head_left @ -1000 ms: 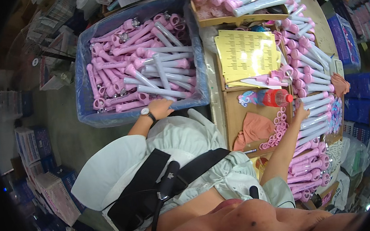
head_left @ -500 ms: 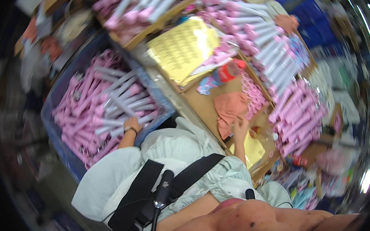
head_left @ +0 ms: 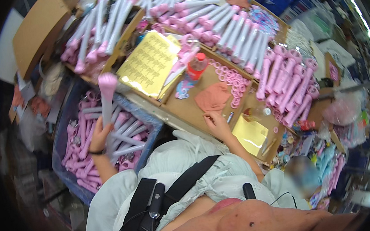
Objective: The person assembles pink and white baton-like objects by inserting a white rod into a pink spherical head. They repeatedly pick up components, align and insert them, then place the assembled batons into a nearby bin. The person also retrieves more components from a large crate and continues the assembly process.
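My left hand (head_left: 101, 138) is closed around the white shaft of a pink-headed wand (head_left: 106, 96), which stands upright above the blue-lined bin (head_left: 152, 138) with its pink head uppermost. More pink and white wands (head_left: 82, 146) lie jumbled in that bin, below the hand. Over the cardboard tray (head_left: 189, 110), my right hand (head_left: 217, 125) rests with its fingers apart and slightly bent, holding nothing that I can see. Its fingertips are at the near edge of an orange cloth (head_left: 213, 97). Pink rings (head_left: 235, 84) are heaped just beyond the cloth.
A yellow printed sheet (head_left: 150, 65) and a red-labelled bottle (head_left: 196, 66) are in the tray, with a yellow pad (head_left: 250, 134) nearer me. White-shafted wands (head_left: 235, 32) lie in rows beyond it. All-pink wands (head_left: 289, 80) are piled at the right.
My left hand has risen from the bin with a wand and moved leftward. My right hand has shifted left along the cloth's near edge. The whole view has turned and shifted.
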Motion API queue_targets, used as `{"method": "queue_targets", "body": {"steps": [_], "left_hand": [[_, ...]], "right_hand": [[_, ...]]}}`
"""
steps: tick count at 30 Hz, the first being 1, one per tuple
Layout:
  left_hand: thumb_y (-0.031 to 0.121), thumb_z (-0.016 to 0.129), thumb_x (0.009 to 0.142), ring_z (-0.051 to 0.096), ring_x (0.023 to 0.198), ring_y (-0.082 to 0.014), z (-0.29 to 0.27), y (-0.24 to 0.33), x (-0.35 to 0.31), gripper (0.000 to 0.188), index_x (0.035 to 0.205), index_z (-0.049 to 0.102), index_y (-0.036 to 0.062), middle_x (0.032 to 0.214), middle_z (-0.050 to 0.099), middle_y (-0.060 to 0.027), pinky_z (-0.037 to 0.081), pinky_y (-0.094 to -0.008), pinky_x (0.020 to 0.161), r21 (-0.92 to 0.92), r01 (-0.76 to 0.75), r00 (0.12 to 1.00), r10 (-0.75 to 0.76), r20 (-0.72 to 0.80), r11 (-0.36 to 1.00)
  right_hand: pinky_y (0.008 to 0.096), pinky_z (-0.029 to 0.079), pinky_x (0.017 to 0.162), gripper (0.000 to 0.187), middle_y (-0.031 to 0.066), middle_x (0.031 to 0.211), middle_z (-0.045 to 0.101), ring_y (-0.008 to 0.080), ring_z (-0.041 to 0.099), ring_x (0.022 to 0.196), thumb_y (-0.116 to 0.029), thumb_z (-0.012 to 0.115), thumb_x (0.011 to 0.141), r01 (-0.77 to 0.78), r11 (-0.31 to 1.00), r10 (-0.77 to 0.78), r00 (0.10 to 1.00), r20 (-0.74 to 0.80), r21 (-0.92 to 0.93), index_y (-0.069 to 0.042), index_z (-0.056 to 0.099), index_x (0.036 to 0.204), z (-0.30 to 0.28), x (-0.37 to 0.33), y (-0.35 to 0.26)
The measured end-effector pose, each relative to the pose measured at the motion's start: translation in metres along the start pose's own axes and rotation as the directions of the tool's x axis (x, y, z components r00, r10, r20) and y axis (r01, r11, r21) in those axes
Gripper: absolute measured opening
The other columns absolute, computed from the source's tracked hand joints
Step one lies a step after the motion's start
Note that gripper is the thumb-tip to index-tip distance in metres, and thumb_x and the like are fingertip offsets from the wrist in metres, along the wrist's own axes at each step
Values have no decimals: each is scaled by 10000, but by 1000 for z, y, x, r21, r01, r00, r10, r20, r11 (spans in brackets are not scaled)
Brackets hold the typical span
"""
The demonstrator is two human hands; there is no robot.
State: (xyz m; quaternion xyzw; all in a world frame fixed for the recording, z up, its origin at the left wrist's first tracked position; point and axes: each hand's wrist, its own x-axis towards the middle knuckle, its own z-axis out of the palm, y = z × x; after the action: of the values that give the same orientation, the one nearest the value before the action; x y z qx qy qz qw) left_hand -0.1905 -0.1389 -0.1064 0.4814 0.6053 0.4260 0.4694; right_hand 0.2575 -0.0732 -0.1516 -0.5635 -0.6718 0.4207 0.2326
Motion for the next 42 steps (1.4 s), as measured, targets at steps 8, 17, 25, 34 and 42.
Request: {"method": "queue_targets", "body": {"steps": [8,17,25,34,42], "left_hand": [[-2,530,854,561,1006,-229,210,82,90,372,1201,431,88,973,587,-62,405,-397,925,-886,-194,967,234,-100,421],[38,547,876,564,993,-219,237,102,69,338,1192,431,63,999,572,-70,439,-380,905,-861,109,968,145,206,496],[57,500,886,537,1076,-265,217,112,67,417,1279,360,58,1122,545,-123,412,-454,965,-872,21,973,192,131,489],[39,493,895,525,1110,-281,205,118,63,390,1259,357,73,1146,542,-130,419,-433,958,-888,32,980,159,117,459],[28,546,853,508,1150,-298,200,117,57,345,1187,460,12,1142,555,-140,413,-437,973,-817,81,960,175,218,571]], "right_hand": [[282,489,685,695,144,1289,406,206,572,961,-138,691,774,180,885,-209,978,22,429,-58,296,1340,20,16,-38],[236,478,733,454,46,1068,534,91,542,902,20,618,813,-25,620,56,998,-12,784,-27,466,1239,1,-27,-7],[229,387,545,372,38,821,572,115,479,587,-307,549,899,-237,219,118,969,216,946,-11,528,1124,-7,-45,6],[331,460,886,351,115,1173,474,189,534,1037,101,574,808,329,596,-18,917,-398,732,-52,486,1111,2,-40,-8],[327,410,951,319,100,1270,452,182,492,1107,8,560,862,336,459,159,880,-448,822,-45,477,1166,-11,-31,1]]}}
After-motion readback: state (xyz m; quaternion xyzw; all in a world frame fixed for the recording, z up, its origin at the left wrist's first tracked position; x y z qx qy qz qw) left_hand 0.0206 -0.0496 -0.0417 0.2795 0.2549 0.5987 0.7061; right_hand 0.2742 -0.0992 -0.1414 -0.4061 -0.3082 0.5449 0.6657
